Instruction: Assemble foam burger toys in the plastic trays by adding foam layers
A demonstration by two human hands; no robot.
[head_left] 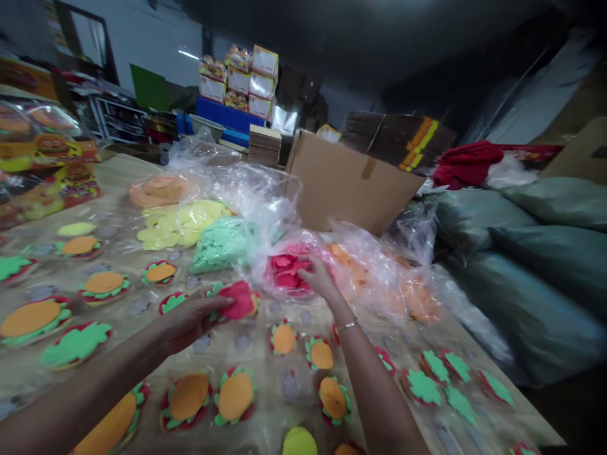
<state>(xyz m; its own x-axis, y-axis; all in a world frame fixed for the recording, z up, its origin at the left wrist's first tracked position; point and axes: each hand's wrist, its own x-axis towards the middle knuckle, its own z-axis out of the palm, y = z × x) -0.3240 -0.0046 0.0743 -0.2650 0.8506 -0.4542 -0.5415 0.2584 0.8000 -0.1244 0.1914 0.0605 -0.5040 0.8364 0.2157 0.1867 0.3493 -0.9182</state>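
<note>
My left hand [202, 313] is closed on a red, wavy-edged flat cutout [238, 299], held by its edge above the table. Green and orange pieces show just behind it. My right hand [317, 276] reaches into the mouth of a clear plastic bag of red cutouts [287, 272]. Its thumb and fingers look apart at the pieces, though the tips are partly blurred. Burger-like stacks of orange, green and red layers, such as this one [236, 395], lie across the table around both arms.
Bags of green pieces [222, 243], yellow pieces [183, 222] and orange pieces [353, 268] line the table's far side. Behind them stands a cardboard box [346, 180]. Large grey-green sacks [531, 303] are piled at right. Packaged burger toys [52, 155] stand at left.
</note>
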